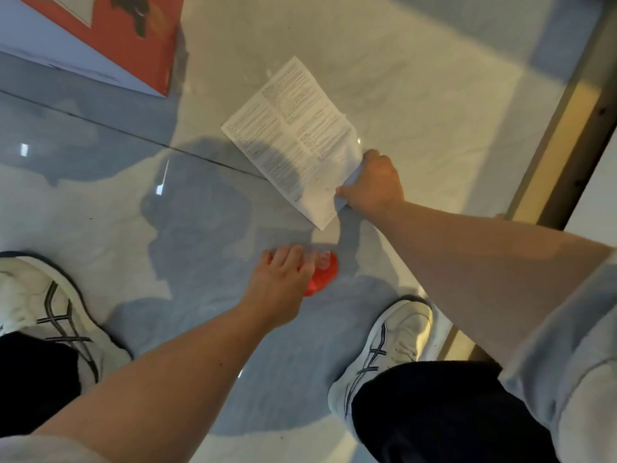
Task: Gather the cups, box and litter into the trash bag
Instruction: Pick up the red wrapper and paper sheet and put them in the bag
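Note:
A printed paper sheet (293, 138) lies on the glossy floor, and my right hand (374, 183) grips its near right corner. Closer to me, my left hand (283, 279) is wrapped around a red plastic cup (322, 274) that rests low against the floor; only the cup's red side and clear rim show past my fingers. A large red and white box (100, 38) sits at the top left. No trash bag is in view.
My two white sneakers stand on the floor, the left one (50, 312) at the left edge and the right one (384, 349) just below the cup. A dark wooden frame edge (574, 128) runs diagonally along the right side.

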